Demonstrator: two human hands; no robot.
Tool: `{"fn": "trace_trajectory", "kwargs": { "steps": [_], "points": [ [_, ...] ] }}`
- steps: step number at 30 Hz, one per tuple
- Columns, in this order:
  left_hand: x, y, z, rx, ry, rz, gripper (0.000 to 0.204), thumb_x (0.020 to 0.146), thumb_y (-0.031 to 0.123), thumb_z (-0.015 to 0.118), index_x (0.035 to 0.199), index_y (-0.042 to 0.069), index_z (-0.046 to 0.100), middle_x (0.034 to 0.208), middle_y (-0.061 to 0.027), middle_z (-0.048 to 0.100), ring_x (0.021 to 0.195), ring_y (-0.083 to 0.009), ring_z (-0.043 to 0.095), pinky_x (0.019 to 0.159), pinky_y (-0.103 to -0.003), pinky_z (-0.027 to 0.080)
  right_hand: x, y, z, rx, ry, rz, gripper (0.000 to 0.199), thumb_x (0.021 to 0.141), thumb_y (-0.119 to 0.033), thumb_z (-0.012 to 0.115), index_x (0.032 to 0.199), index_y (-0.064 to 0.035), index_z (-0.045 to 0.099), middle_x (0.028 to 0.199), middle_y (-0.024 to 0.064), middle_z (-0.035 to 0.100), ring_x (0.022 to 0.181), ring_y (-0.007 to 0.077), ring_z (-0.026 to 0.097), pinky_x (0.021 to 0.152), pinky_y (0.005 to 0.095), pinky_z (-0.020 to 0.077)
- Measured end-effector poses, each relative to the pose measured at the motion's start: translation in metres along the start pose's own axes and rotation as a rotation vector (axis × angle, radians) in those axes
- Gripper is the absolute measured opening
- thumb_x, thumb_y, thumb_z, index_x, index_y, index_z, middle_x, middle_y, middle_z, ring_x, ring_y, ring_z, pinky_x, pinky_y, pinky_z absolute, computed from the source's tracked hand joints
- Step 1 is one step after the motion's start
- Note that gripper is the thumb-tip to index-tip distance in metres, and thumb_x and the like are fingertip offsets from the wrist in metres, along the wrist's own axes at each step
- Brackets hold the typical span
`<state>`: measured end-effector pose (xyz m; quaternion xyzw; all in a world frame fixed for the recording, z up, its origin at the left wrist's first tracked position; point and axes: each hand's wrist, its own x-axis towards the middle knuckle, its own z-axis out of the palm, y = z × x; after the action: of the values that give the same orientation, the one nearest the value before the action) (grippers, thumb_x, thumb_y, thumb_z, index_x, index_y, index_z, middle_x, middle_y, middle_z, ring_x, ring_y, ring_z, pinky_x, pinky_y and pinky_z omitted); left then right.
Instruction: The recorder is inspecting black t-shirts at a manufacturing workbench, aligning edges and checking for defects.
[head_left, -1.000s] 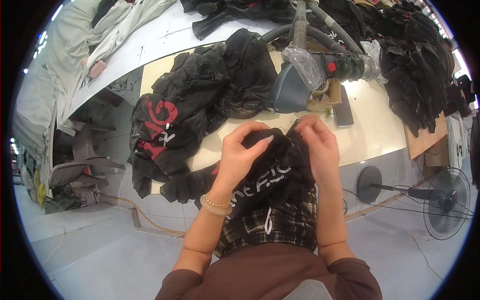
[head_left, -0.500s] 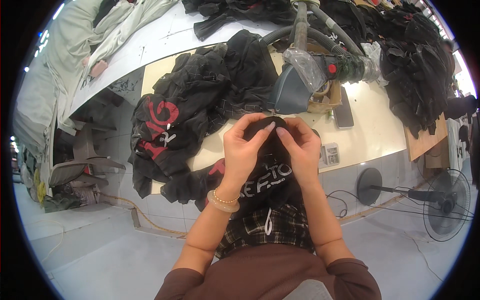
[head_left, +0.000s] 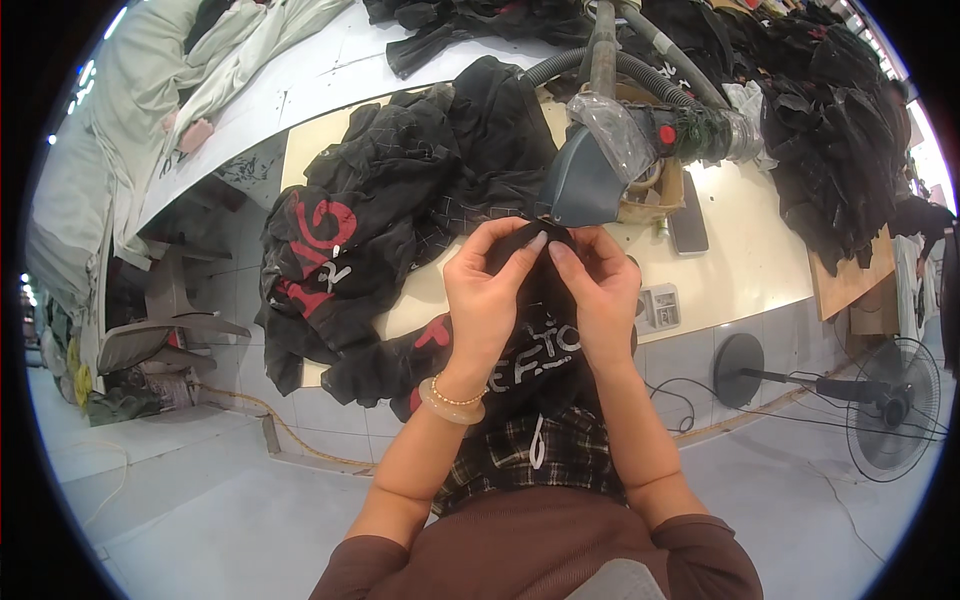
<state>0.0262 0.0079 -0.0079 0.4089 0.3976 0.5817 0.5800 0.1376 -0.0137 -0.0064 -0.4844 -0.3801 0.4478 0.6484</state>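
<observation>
A black garment with pale and red print (head_left: 535, 360) hangs from both hands over my lap, off the front of the table. My left hand (head_left: 490, 275) pinches its upper edge between thumb and fingers. Close beside it, my right hand (head_left: 598, 280) grips the same edge, the two thumbs nearly meeting. That pinched edge lies just under the tip of a dark grey-blue machine head (head_left: 585, 185) partly wrapped in clear plastic. The fingertips behind the cloth are partly hidden.
A heap of black printed garments (head_left: 380, 190) covers the table's left part. Right of the machine lie a phone (head_left: 688, 222) and a small grey compartment box (head_left: 659, 307). More dark clothes (head_left: 835, 150) hang at the far right. A fan (head_left: 893, 408) stands at right.
Both hands have moved slightly up, bringing the garment's edge closer to the machine's tip. The cloth between the thumbs looks more folded.
</observation>
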Motion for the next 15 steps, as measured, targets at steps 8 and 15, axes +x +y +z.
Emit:
{"fn": "trace_trajectory", "kwargs": {
  "steps": [8,15],
  "points": [
    [-0.0018,0.0002,0.0001,-0.013,0.03,0.007,0.013,0.086,0.0,0.068,0.098,-0.003,0.066,0.091,-0.0022,0.067,0.082,-0.0067,0.059,0.074,-0.02,0.048,0.0001,-0.0017,0.0008,0.007,-0.009,0.022,0.011,0.086,-0.004,0.067,0.095,0.0022,0.063,0.084,-0.0025,0.062,0.074,0.0015,0.051,0.067,0.0166,0.0404],
    [-0.0022,0.0015,0.0045,-0.004,0.003,-0.002,0.013,0.086,0.0,0.068,0.098,-0.004,0.066,0.092,-0.0022,0.067,0.083,-0.0073,0.059,0.076,-0.02,0.048,-0.0012,-0.0012,-0.0042,0.014,0.021,0.019,0.01,0.086,-0.004,0.068,0.092,0.0019,0.061,0.082,-0.0037,0.06,0.073,0.0011,0.049,0.066,0.0168,0.0392]
  ]
}}
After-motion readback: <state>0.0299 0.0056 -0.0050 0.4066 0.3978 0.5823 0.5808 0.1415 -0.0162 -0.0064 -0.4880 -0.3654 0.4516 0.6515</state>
